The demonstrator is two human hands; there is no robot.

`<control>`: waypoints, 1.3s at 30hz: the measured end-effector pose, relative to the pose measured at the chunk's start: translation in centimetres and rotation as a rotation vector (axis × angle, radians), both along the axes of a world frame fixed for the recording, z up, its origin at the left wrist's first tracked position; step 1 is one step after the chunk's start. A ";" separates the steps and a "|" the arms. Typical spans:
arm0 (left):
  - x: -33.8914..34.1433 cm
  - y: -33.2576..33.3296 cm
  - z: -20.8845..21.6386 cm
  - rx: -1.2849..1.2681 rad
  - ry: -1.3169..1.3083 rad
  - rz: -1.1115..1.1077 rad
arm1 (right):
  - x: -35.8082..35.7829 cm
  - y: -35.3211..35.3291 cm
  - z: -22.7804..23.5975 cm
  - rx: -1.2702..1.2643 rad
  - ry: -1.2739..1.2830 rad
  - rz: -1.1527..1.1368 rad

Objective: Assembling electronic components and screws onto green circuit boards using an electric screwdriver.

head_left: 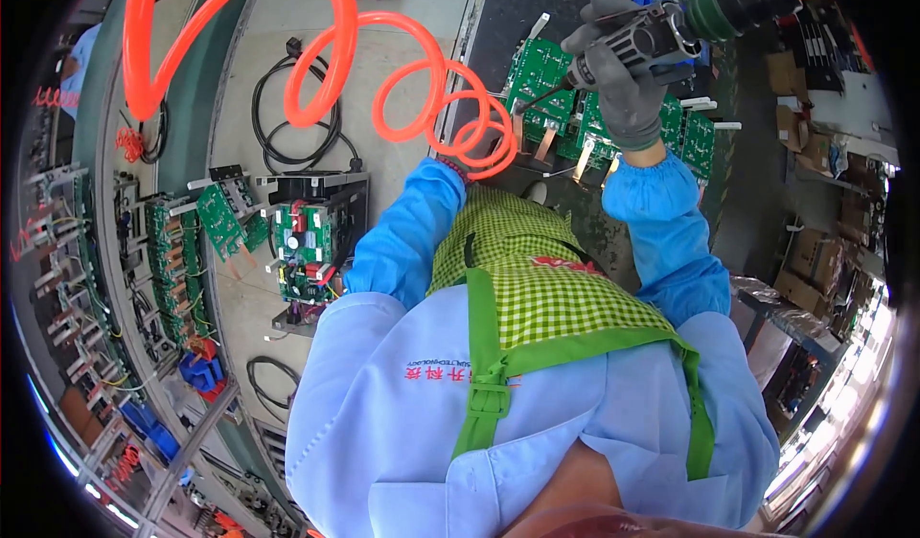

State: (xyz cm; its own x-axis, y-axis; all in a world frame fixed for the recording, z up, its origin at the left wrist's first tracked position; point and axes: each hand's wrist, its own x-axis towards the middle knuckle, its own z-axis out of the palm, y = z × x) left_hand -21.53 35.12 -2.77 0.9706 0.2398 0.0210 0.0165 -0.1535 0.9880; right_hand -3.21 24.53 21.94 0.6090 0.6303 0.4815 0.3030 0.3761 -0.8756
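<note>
Power driver (648,40) in curled right fingers (606,72)

Pale worktop (264,45) left; dark floor (752,188) right, cardboard boxes (816,258) beyond; bright light (836,442) lower right.

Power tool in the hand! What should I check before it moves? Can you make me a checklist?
1. Right hand gripping the power tool: ok.
2. Glove on that hand: ok, dark grey.
3. Bit aimed towards a green circuit board: ok.
4. Tip seated on a screw: cannot tell, too small to see.
5. Left hand safely away: cannot tell; I can't make it out beyond the left sleeve.
6. Orange coil out of the view: not ok, it overlaps the left cuff area.
</note>
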 end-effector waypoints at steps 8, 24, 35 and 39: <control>-4.3 -0.7 1.9 -0.050 0.047 0.012 | 0.1 0.4 0.1 0.075 -0.030 -0.038; -2.2 1.2 1.5 -0.195 0.103 0.136 | 0.1 1.5 -1.3 0.330 0.706 0.583; -0.5 1.4 1.4 -0.321 0.117 0.266 | -1.0 0.8 -2.3 -0.021 0.152 0.059; -0.5 0.1 2.2 -0.350 0.115 0.299 | -1.3 1.0 -1.9 0.010 0.003 0.036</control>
